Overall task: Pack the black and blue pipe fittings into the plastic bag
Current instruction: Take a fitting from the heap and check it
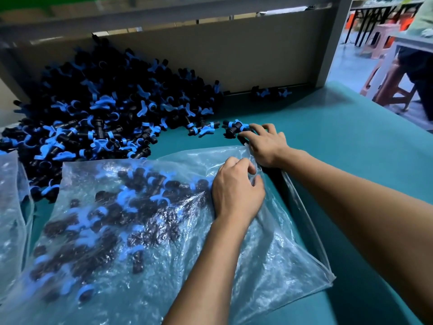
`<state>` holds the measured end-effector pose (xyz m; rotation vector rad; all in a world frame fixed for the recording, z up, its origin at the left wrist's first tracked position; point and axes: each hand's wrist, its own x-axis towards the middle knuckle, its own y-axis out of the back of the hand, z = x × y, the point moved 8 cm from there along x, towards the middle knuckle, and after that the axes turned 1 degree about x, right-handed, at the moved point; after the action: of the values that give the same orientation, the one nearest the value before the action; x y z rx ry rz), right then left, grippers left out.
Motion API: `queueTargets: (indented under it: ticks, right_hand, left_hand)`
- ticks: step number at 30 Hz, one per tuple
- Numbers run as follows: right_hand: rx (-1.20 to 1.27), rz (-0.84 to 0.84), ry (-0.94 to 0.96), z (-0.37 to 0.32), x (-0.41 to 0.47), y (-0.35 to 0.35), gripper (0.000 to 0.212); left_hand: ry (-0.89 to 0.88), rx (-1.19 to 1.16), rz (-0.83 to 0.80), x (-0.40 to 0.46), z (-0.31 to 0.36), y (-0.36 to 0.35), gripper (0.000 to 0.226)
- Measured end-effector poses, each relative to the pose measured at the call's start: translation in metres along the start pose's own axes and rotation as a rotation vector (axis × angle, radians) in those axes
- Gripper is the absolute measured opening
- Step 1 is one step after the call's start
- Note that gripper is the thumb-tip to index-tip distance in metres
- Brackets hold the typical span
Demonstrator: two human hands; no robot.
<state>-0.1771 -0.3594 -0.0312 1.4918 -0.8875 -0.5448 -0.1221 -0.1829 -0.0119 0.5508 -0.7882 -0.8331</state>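
Teal table [328, 146] bears fittings heap [105, 109] and plastic bag [164, 231].

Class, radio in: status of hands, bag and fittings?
Left hand pinches plastic bag mouth. Right hand grips a fitting. Bag part-filled; pile remains.

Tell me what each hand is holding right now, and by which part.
Left hand pinches the plastic bag at its open edge. Right hand grips a black and blue fitting by one end.
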Motion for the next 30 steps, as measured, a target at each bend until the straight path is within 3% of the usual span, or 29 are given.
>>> queueTargets:
  ticks: [6,10,15,20,22,25,30]
  right_hand:
    - [0.043,0.123,0.064,-0.007,-0.008,0.01,0.036]
    - [0.214,0.381,0.14,-0.012,-0.027,0.038,0.017]
    - [0.456,0.61,-0.011,0.005,-0.056,0.06,0.011]
    - [1.019,0.786,-0.336,0.038,-0.088,0.06,0.016]
    - [1.215,0.778,-0.348,0.038,-0.097,0.056,0.02]
    - [1.305,0.652,-0.224,0.021,-0.107,0.051,0.021]
    - [1.303,0.498,-0.091,0.009,-0.117,0.046,0.03]
  left_hand:
    - [-0.002,-0.05,0.022,0.0,-0.001,0.001,0.016]
    - [0.019,-0.177,0.073,0.001,-0.004,0.006,0.017]
    - [0.071,-0.354,0.212,0.005,-0.014,0.021,0.017]
    - [0.282,-0.639,0.13,0.01,-0.031,0.011,0.023]
    - [0.34,-0.769,0.067,0.013,-0.033,0.006,0.026]
    - [0.391,-0.988,-0.037,0.019,-0.032,0.001,0.031]
    - [0.351,-0.968,-0.008,0.018,-0.034,0.002,0.016]
